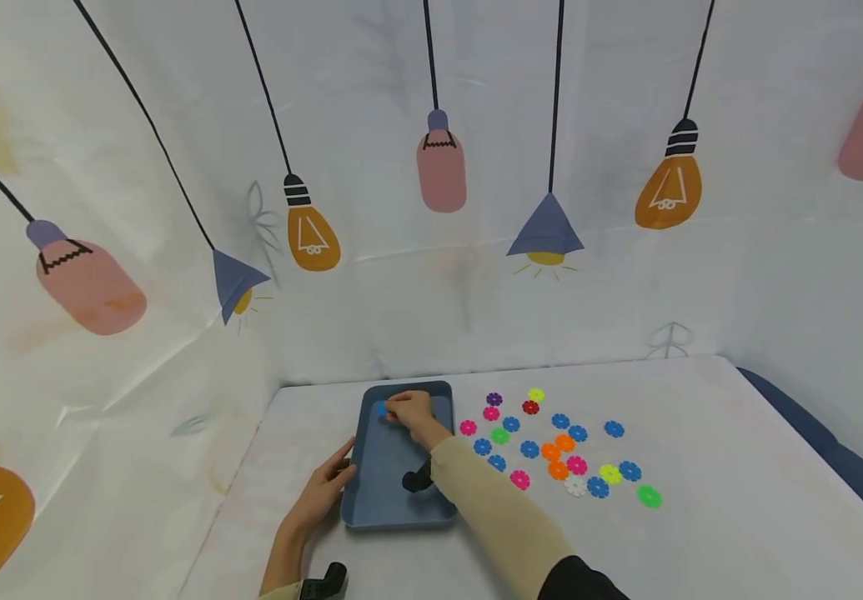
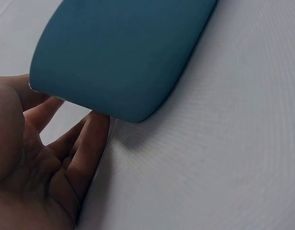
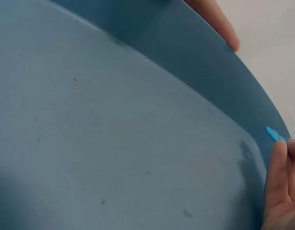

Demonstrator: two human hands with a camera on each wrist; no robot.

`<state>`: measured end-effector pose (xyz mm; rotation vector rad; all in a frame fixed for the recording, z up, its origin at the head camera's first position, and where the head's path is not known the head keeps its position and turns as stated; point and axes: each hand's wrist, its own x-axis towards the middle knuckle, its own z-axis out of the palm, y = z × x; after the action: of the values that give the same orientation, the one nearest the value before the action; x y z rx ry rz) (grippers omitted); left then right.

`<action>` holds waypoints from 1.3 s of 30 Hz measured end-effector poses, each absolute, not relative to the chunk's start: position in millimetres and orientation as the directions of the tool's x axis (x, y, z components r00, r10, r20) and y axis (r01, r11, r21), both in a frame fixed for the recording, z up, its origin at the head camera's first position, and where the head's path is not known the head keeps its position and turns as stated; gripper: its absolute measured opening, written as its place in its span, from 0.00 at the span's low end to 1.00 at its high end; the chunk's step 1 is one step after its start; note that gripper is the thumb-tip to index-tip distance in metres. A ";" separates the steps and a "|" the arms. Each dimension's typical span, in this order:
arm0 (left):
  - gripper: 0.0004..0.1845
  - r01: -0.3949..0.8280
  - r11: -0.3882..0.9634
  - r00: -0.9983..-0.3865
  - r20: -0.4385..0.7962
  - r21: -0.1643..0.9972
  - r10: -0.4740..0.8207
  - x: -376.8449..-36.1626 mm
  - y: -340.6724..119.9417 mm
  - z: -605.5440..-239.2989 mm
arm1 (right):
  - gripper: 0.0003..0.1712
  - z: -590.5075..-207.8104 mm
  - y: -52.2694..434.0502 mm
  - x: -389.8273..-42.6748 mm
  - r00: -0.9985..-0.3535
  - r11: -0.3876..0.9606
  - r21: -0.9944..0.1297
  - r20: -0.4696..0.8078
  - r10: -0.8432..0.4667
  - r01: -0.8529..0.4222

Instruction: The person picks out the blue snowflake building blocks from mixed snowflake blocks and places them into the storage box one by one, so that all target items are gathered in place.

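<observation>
The blue disc (image 1: 381, 408) is pinched at the tips of the right hand (image 1: 410, 410), over the far left corner of the tray (image 1: 389, 479). In the right wrist view only a sliver of that disc (image 3: 274, 134) pokes out just past the fingers (image 3: 277, 177), right next to the tray wall (image 3: 195, 86). Whether it's touching the tray floor is hard to say.

The right hand's fingers are curled in around the disc, so it's a small tip grip, not a full fist. The arm reaches in from the lower right, across the tray, in a beige sleeve (image 1: 499, 517), and a black wrist mount (image 1: 416, 481) hides part of the tray floor under it.

The left hand (image 1: 326, 487) sits against the tray's left edge, fingers fairly straight and relaxed, touching the rim, not wrapped round it. From the left wrist view the palm (image 2: 28, 167) is mostly cut off, and the fingertips (image 2: 97, 127) sit just under the tray's rounded corner (image 2: 123, 57) on the white tabletop (image 2: 224, 158).

The loose discs (image 1: 551, 450), in lots of colours, lie scattered on the tabletop to the right of the tray, well apart from both hands. They're too small to make out much detail.
</observation>
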<state>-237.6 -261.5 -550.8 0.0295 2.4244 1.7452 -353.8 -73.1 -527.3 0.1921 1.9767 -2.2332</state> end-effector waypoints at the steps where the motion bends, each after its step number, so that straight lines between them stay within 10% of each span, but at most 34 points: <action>1: 0.30 -0.074 0.322 -0.988 -0.114 0.944 0.108 -238.2 -261.4 -551.3 | 0.08 -528.0 -73.4 -354.2 -0.980 -0.120 -0.973 -0.196 -0.019 0.197; 39: 0.29 -0.094 0.321 -0.986 -0.132 0.943 0.101 -236.8 -259.9 -550.8 | 0.04 -543.8 -95.3 -356.8 -0.995 0.196 -0.981 0.007 0.101 0.013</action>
<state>-236.8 -259.9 -550.8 0.0065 2.4128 1.7397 -356.8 -95.3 -543.8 0.1189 2.4823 -2.0338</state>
